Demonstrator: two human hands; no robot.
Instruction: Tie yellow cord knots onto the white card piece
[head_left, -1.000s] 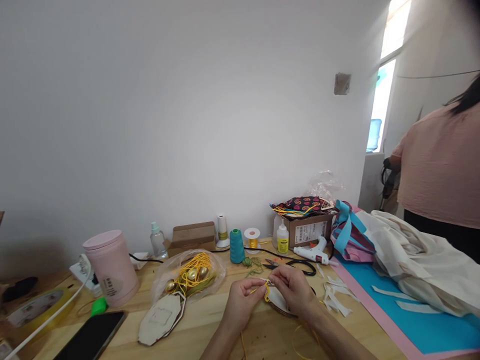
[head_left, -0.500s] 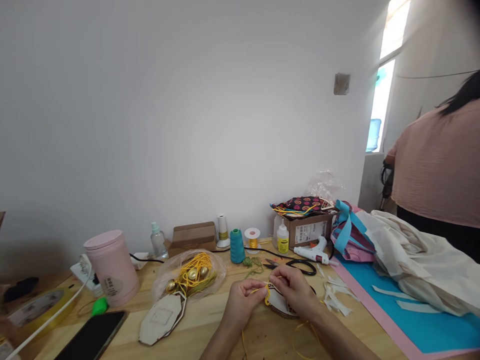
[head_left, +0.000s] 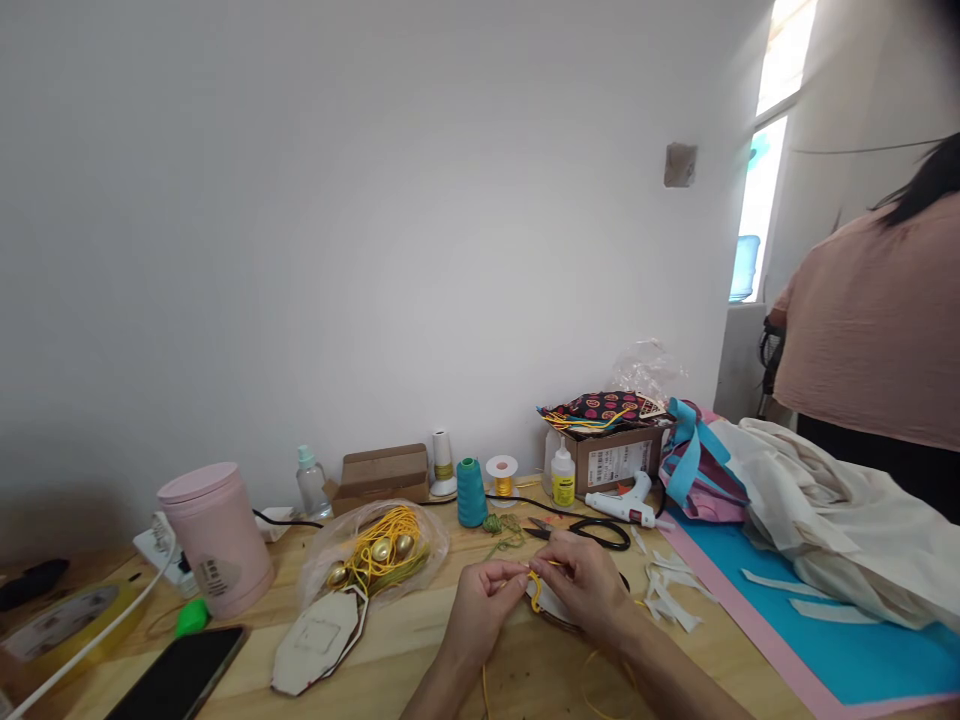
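Close together above the wooden table, my left hand [head_left: 484, 605] and my right hand [head_left: 583, 580] each pinch a thin yellow cord [head_left: 535, 592]. Their fingertips nearly meet. Loose lengths of the cord hang below toward the table's front. Beneath my right hand lies a round, pale piece with a dark patterned edge [head_left: 553, 606], mostly covered by the hand. Just behind the hands are black-handled scissors [head_left: 600, 532] and a tangle of green thread [head_left: 504, 528].
Behind stand a teal thread cone [head_left: 471, 494], a glue bottle [head_left: 562, 476] and a white glue gun [head_left: 624, 502]. Left are a bag of yellow cords with gold bells [head_left: 382, 550], a pink canister [head_left: 217, 540] and a phone [head_left: 178, 672]. Pale fabric [head_left: 832, 510] lies right; a person [head_left: 874, 320] stands beyond.
My fingertips have come closer together on the cord, and my right hand has shifted slightly left. The whole view has moved a little.
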